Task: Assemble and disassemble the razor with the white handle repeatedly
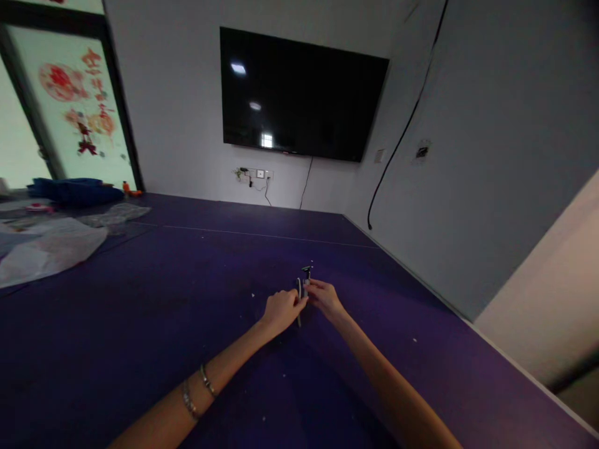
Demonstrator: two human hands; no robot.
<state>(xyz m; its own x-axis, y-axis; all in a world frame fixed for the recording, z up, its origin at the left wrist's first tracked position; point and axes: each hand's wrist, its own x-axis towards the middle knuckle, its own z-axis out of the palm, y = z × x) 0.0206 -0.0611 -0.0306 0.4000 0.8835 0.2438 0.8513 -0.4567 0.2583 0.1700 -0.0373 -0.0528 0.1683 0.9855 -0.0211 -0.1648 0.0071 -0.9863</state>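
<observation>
My left hand (282, 312) is closed, fingers curled round a thin, whitish, slightly curved strip (299, 322) that sticks out above and below the grip. Its exact kind is too small to tell. Beside it, my right hand (326, 298) pinches a razor (306, 272), held upright with its dark T-shaped head at the top. A pale grey part of the razor shows between the fingertips. Both hands nearly touch each other, low over the purple surface (224, 362). The fingers hide much of both items.
Small white scraps dot the purple surface. Clear plastic sheeting (58, 246) and a dark blue cloth bundle (75, 191) lie at the far left, near a small orange item (126, 187). A black cable (406, 128) hangs along the right wall. A television (299, 93) is mounted ahead.
</observation>
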